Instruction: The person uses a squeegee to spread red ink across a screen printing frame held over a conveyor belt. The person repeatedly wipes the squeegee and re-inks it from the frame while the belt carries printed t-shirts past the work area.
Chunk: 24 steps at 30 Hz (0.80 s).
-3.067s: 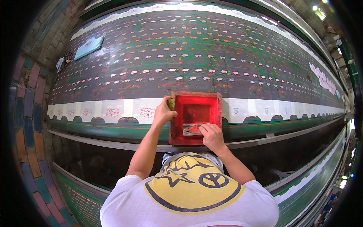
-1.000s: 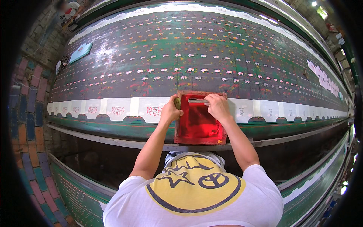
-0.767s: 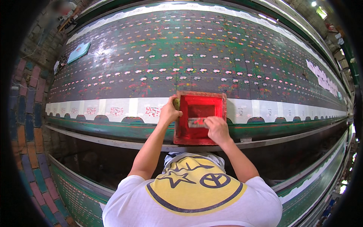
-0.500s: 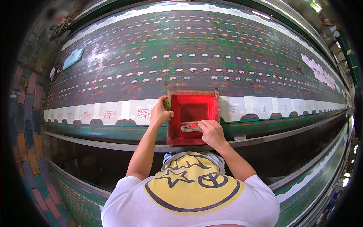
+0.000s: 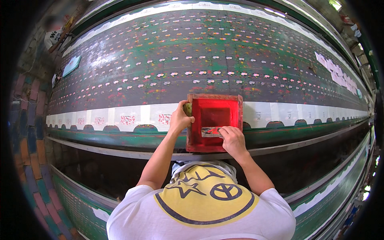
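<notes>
The red frame (image 5: 216, 97) sits on the desk's (image 5: 120, 98) near edge. The left hand (image 5: 182, 118) clasps its left side; the right hand (image 5: 235, 141), fingers curled, grips the scraper (image 5: 210, 132) inside it.

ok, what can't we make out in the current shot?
All in the head view:
- Whatever lies under the screen-printing frame, including any print on the white cloth strip there: covered by the frame.
- The squeegee's right end: behind the fingers of the right hand.
- Print details on the far white strip: too small.
- The co-worker's head at upper left: blurred.
</notes>
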Each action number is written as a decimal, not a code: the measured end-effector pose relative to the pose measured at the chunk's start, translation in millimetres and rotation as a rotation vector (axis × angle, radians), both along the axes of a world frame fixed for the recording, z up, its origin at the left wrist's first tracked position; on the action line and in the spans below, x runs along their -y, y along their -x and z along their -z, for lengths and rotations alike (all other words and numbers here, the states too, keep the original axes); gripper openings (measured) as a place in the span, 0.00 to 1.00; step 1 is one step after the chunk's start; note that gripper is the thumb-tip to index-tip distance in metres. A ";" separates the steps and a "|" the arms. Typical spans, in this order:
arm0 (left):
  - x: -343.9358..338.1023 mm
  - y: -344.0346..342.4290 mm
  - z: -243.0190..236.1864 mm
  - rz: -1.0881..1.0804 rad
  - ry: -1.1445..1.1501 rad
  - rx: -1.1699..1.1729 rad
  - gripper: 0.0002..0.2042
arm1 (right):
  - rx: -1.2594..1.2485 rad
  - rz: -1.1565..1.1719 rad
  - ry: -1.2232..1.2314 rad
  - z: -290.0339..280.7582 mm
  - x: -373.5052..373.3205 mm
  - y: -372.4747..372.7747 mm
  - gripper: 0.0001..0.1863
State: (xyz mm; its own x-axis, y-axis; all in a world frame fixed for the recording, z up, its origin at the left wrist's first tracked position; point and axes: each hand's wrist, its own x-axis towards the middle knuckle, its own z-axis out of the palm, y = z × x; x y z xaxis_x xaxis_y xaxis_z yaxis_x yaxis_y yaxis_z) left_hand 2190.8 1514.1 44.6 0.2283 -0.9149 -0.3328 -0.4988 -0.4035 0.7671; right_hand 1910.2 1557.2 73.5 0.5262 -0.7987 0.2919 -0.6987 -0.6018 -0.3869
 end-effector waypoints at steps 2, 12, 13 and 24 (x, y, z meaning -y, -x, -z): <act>0.0 11.0 -1.2 0.001 -0.013 0.028 0.43 | 0.004 -0.007 -0.018 4.2 1.2 12.9 0.12; 4.8 20.3 3.1 -0.009 -0.042 0.103 0.44 | 0.038 -0.063 -0.025 8.4 6.9 25.5 0.11; 4.8 20.3 2.6 -0.012 -0.056 0.119 0.44 | 0.043 -0.063 -0.030 8.1 7.5 25.7 0.10; 8.0 23.6 4.8 0.022 -0.098 0.189 0.43 | 0.064 -0.040 -0.021 7.4 5.4 27.3 0.11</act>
